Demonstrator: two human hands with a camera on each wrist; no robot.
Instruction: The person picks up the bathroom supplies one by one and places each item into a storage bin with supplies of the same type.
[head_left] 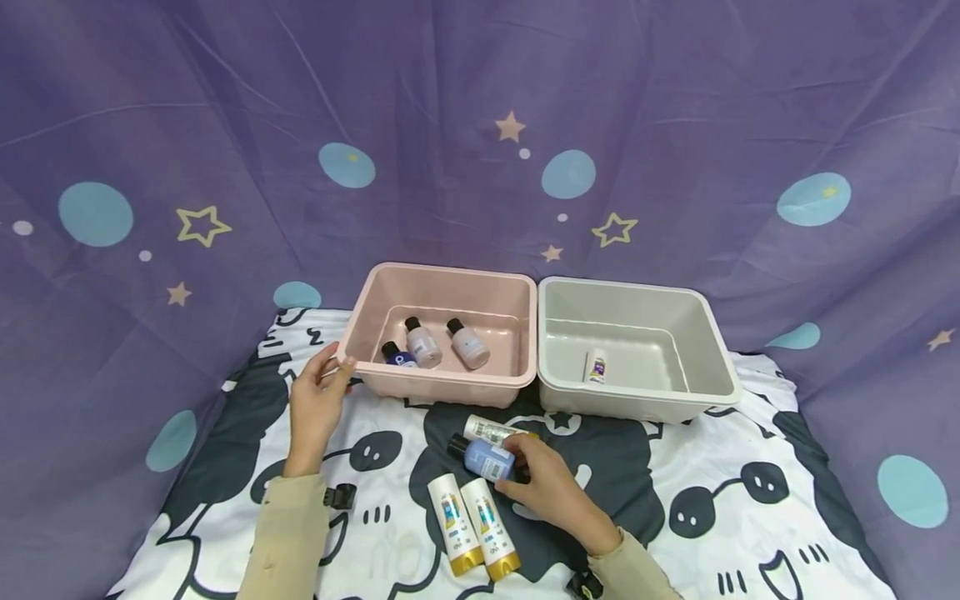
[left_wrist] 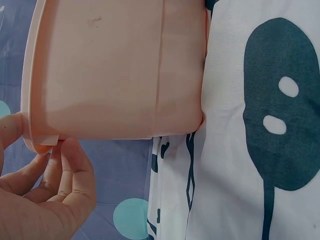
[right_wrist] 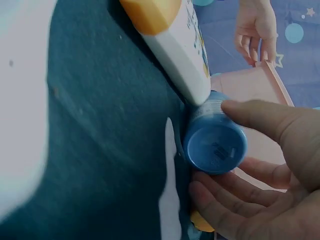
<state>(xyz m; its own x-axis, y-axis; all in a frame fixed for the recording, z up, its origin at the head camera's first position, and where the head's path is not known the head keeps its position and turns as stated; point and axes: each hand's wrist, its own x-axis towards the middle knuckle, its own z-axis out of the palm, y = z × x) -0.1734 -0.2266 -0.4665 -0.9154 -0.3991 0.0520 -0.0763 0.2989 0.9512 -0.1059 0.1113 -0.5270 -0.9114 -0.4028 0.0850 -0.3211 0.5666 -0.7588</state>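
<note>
My left hand [head_left: 317, 408] grips the near left corner of the pink bin [head_left: 442, 379], thumb over the rim and fingers curled beneath it, as the left wrist view shows up close. Inside that bin lie two pale bottles and a dark blue one [head_left: 397, 356], all with black caps. My right hand [head_left: 551, 482] holds a light blue bottle [head_left: 486, 458] with a black cap, lying on its side. The thumb and fingers are on opposite sides near its base [right_wrist: 216, 148]. Just behind it lies a white tube [head_left: 489, 430], partly covered by the hand.
Two white tubes with gold caps [head_left: 453, 525] lie side by side in front of the blue bottle. A light grey bin [head_left: 637, 404] stands right of the pink one, holding a small white tube [head_left: 596, 367]. A purple curtain [head_left: 450, 125] hangs close behind both bins.
</note>
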